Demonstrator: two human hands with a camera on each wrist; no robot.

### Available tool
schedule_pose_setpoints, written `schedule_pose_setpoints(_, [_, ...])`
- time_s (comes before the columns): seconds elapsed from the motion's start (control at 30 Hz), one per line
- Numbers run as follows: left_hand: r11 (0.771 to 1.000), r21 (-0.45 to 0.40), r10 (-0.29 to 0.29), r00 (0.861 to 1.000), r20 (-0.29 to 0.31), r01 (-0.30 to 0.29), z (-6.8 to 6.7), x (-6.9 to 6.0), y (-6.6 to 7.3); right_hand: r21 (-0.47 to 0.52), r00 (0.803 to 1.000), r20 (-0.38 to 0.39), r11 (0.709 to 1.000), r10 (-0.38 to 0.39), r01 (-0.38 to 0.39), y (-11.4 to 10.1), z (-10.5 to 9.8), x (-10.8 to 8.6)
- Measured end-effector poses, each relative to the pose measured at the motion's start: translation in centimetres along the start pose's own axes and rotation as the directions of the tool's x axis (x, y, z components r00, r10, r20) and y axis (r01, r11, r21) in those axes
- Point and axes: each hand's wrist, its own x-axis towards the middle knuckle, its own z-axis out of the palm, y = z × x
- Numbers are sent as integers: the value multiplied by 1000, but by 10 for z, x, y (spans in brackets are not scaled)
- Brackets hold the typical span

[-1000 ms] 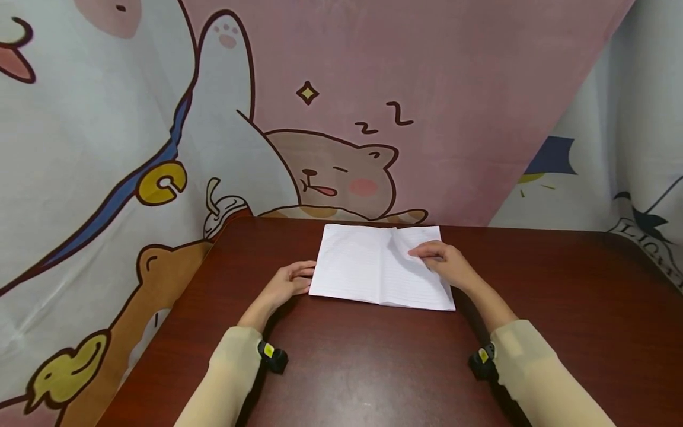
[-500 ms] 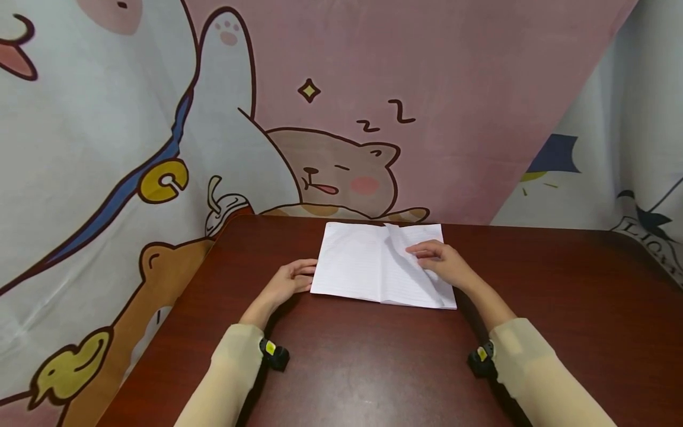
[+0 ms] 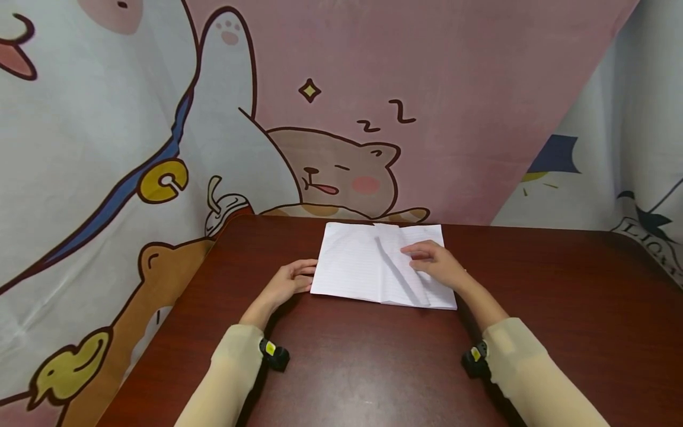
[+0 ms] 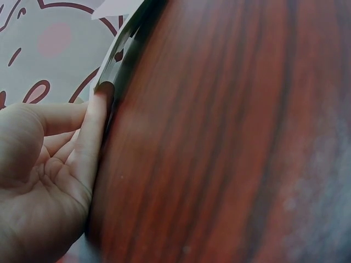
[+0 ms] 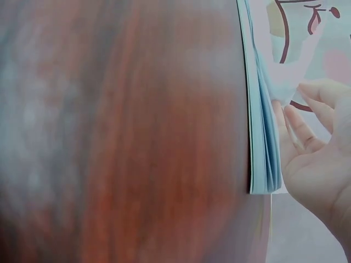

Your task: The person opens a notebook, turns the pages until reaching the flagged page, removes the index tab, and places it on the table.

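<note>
An open notebook (image 3: 347, 261) with lined white pages lies at the far side of the table. Beside its left edge, the left hand (image 3: 285, 283) rests low, fingers mostly straight and touching that edge. In the left wrist view, one fingertip of the left hand (image 4: 57, 164) meets the rim of the cover. Over the right half is the right hand (image 3: 437, 264), thumb and fingertips at a lifted page (image 3: 413, 276) that curls toward the spine. The right wrist view shows this page (image 5: 290, 76) raised above the stack, its corner at the fingertips of the right hand (image 5: 315, 131).
The dark red-brown wooden table (image 3: 341, 362) carries the notebook. A cartoon-printed cloth (image 3: 453, 107) hangs behind and along the left side. Small black cameras (image 3: 274, 354) sit on both wrists, below pale sleeves.
The right hand has shifted a little left, carrying the page up and toward the spine; a shadow strip now shows beside it. The left hand has stayed at the notebook's edge.
</note>
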Motion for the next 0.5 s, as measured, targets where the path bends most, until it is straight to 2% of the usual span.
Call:
schedule_pose_setpoints(0.27, [1000,0,4,1000,3,-4,0,-2,1,-31,999,-25,999,38,-39,1,6,1])
schedule_pose_setpoints(0.5, [1000,1,2,1000,2,-2,0,-3,2,-52,999,-39,998,27,-29,-1,11,4])
